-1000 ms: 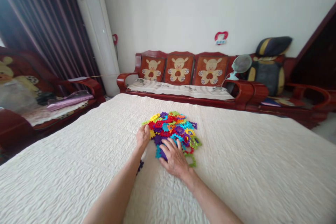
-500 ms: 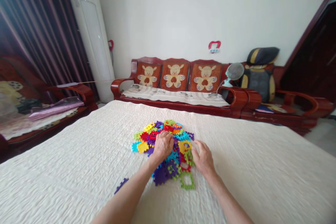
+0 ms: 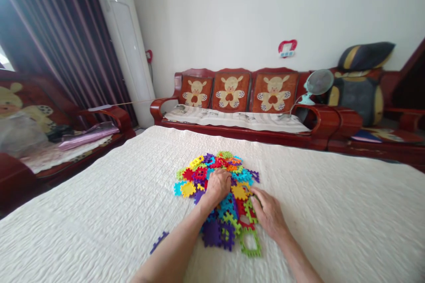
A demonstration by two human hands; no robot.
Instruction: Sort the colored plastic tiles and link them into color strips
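1. A loose pile of flat, notched, plastic-looking tiles in purple, red, yellow, cyan, orange and green (image 3: 227, 205) lies on a cream quilted cover (image 3: 109, 212)
2. The left hand (image 3: 219, 184) reaches over the middle of the pile, fingers curled downward; the fingertips are hidden, so I cannot tell whether they pinch a tile
3. The right hand (image 3: 270, 213) bends its thumb and fingers at the pile's right edge, beside a yellow notched tile (image 3: 239, 193); whether they grip anything is unclear
4. On the near side lies a green square frame tile (image 3: 243, 243); a lone purple notched tile (image 3: 159, 242) sits apart, left
5. Tiles seem light, stiff and fairly smooth; interlocking teeth may snag neighbours
6. Opposite edges suit a thumb-and-finger hold; the frame, one side bar
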